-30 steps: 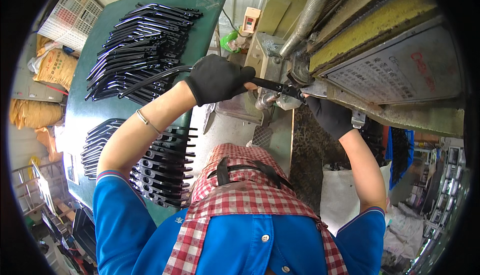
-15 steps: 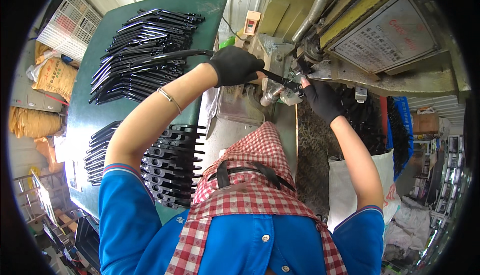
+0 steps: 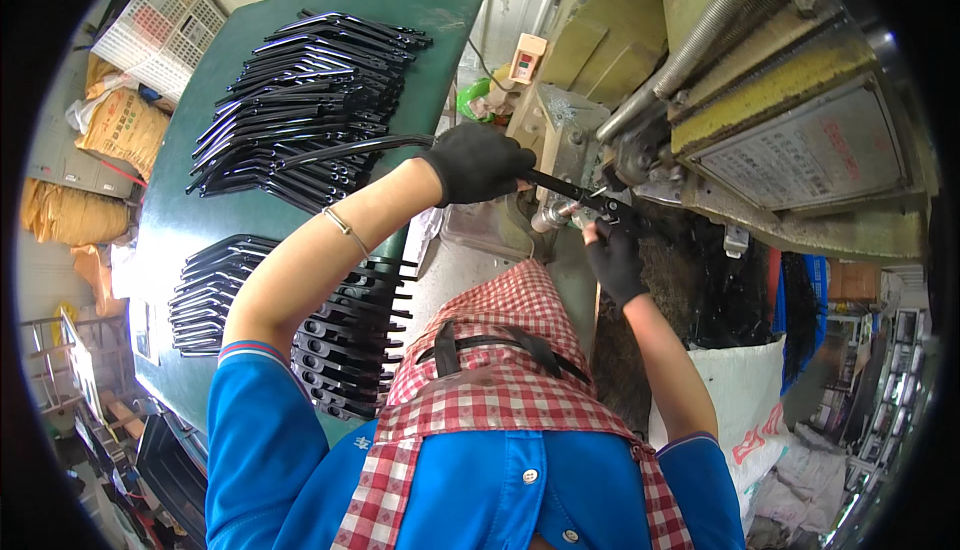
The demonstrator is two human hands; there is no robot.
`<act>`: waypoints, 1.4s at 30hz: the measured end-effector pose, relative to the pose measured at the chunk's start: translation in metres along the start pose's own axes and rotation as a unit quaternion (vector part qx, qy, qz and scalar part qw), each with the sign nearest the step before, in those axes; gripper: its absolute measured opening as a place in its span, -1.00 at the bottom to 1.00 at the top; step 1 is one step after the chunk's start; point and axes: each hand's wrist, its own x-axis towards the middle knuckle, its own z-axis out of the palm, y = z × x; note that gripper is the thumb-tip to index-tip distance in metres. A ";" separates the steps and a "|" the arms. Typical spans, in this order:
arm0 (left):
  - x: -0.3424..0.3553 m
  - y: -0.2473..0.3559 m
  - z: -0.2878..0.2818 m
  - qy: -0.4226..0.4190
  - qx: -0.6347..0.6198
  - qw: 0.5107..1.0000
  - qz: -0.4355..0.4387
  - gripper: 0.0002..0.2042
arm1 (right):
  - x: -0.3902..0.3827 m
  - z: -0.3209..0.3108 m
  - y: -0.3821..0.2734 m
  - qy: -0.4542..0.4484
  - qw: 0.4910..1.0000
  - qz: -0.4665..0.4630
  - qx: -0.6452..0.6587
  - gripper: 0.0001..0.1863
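My left hand [image 3: 478, 163], in a black glove with bare fingertips, is closed round a long black bent tube [image 3: 555, 185]. One end of the tube reaches back over the green table; its other end carries a black end piece [image 3: 614, 212] at the machine's metal fixture [image 3: 550, 216]. My right hand [image 3: 617, 264], gloved alike, is just below that end piece. Its fingertips are bent up against the fixture area, and whatever they pinch is too small to make out.
Many black bent tubes [image 3: 310, 90] lie in rows on the green table [image 3: 225, 215], with black brackets [image 3: 345, 340] nearer me. A large yellow-green machine [image 3: 780, 120] overhangs the right side. A white sack [image 3: 735, 400] stands at right; a switch box [image 3: 527, 58] sits behind.
My right hand has come down and left from above the tube's end to beneath it. The tube's end has shifted right and slightly down; my left hand keeps its grip.
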 end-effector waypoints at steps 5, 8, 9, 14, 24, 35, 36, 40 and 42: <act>0.003 0.003 -0.002 0.019 -0.046 0.999 0.009 -0.70 | 0.065 0.030 0.106 0.043 0.959 -0.059 -0.275 -0.62; 0.001 0.001 0.011 0.107 -0.052 0.992 0.033 -0.66 | 0.084 0.022 0.041 -0.107 0.940 0.033 -0.323 -0.43; 0.003 0.006 0.013 0.170 -0.052 0.982 0.066 -0.67 | 0.090 0.024 0.032 -0.154 0.927 0.092 -0.330 -0.42; -0.023 0.022 -0.006 0.106 -0.077 0.991 0.033 -0.74 | 0.091 0.032 0.048 -0.123 0.926 0.149 -0.324 -0.44; -0.290 -0.058 0.051 -0.019 -0.013 0.962 -0.274 -0.79 | 0.087 0.019 0.082 0.049 0.977 0.025 0.205 -0.78; -0.318 -0.070 0.094 0.229 -0.030 0.842 -0.487 -0.76 | 0.030 -0.041 -0.056 0.096 0.936 -0.051 0.336 -0.80; -0.327 -0.093 0.111 0.232 -0.002 0.857 -0.461 -0.80 | 0.029 -0.041 -0.066 0.105 0.937 -0.060 0.328 -0.79; -0.275 -0.120 0.097 0.150 0.043 0.899 -0.410 -0.61 | 0.028 -0.037 -0.086 0.120 0.939 -0.058 0.318 -0.84; -0.260 -0.133 0.099 0.114 0.077 0.915 -0.380 -0.55 | 0.029 -0.037 -0.089 0.111 0.939 -0.057 0.319 -0.81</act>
